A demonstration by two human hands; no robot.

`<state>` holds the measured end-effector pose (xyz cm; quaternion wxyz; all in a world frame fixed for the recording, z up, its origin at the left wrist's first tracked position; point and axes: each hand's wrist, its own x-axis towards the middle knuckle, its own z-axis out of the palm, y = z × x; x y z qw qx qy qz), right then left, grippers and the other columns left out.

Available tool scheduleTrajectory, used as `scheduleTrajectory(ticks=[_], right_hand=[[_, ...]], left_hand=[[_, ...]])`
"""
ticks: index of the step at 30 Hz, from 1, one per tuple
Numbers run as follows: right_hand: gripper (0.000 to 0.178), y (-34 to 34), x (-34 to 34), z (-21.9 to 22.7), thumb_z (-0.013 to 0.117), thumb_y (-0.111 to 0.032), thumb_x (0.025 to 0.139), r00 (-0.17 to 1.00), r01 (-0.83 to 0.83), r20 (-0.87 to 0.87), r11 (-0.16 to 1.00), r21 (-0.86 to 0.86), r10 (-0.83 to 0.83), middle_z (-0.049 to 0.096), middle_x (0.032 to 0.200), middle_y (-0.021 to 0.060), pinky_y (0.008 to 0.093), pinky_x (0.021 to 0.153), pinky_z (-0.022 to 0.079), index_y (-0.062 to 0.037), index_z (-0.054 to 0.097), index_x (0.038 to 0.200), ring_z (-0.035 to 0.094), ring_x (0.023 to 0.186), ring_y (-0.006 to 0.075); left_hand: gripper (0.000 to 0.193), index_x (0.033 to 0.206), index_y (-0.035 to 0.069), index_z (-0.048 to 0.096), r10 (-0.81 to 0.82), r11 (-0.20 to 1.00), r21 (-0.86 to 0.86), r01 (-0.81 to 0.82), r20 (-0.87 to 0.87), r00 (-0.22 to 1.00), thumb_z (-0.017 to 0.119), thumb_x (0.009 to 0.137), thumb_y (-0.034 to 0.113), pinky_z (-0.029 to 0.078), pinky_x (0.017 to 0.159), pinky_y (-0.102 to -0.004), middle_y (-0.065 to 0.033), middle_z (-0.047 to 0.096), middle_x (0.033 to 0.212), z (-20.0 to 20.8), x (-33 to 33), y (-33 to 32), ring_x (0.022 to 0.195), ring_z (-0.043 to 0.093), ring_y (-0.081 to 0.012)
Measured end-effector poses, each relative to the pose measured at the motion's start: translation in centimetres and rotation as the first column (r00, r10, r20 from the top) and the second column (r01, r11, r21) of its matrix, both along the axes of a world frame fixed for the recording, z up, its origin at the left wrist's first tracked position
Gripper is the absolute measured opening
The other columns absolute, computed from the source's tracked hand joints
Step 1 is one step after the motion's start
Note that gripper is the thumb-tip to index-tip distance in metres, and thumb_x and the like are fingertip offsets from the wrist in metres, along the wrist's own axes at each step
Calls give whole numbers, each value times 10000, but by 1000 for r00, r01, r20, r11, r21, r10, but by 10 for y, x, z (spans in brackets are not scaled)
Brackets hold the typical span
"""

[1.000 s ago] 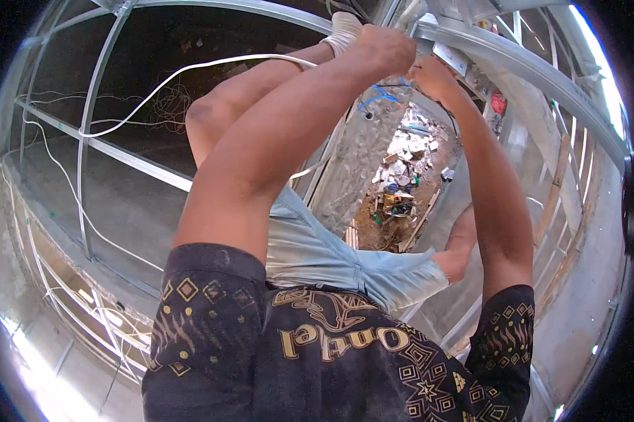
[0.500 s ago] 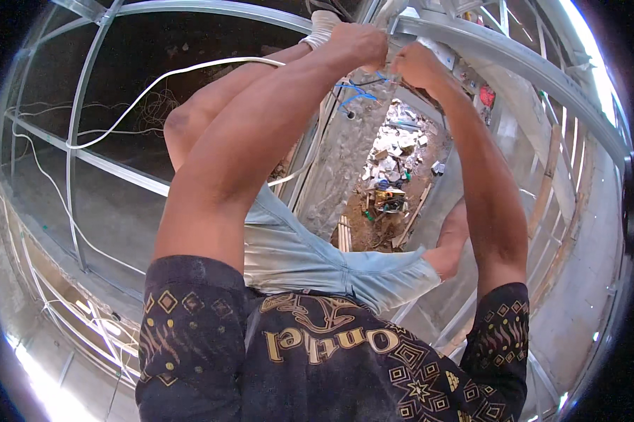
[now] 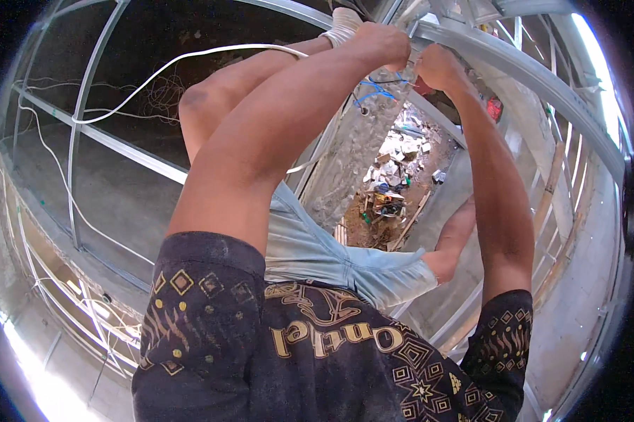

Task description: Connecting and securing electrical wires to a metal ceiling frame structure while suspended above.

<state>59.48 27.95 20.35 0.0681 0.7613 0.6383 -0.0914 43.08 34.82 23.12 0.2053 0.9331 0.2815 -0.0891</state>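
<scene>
Close together at the top of the view are my two hands, both with curled fingers. My left hand (image 3: 389,46) is closed, its knuckles turned up; what its fingers grip is hidden. A short gap away, my right hand (image 3: 440,68) is also closed in a pinch, and I cannot make out what is in it. Thin blue wires (image 3: 377,92) hang just below my left hand, with a dark wire among them, beside a rough grey concrete surface (image 3: 331,186). A thick white cable (image 3: 211,50) runs from the left to my left forearm.
Metal framing bars (image 3: 131,151) cross the left side, and a wide curved metal channel (image 3: 535,70) spans the upper right. Far below lies a floor with white rubble (image 3: 401,148) and wood strips. Loose white cables (image 3: 57,158) hang at left. My bare leg bends beside the framing.
The whole view has shifted slightly, so my hands and the scene sit a little further right. Both hands stay close together and closed.
</scene>
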Motion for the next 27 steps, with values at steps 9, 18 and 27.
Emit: scheduleTrajectory(ticks=[9,18,27], right_hand=[[280,-6,9,-7,542,-240,797,973,-227,20,969,-96,230,648,764,242,462,720,508,-13,702,760,650,723,388],[268,-7,0,0,547,-232,812,996,-30,-87,996,-82,23,664,781,226,448,737,512,-16,705,798,656,757,380],[206,-17,-10,2,576,-122,762,950,-236,155,946,-221,273,695,856,194,438,749,567,-38,739,856,696,832,340]], left_hand=[[357,1111,165,688,13,1000,6,-13,-78,997,644,757,157,536,781,-396,-38,685,1116,-9,3,0,1016,664,-247],[361,1091,176,700,22,999,29,-20,-101,995,663,734,145,533,776,-392,-24,694,1094,-25,13,4,1015,667,-236],[384,1106,169,696,4,999,-48,-11,-150,989,662,725,132,528,791,-438,-62,675,1140,-16,16,1,1018,662,-274]])
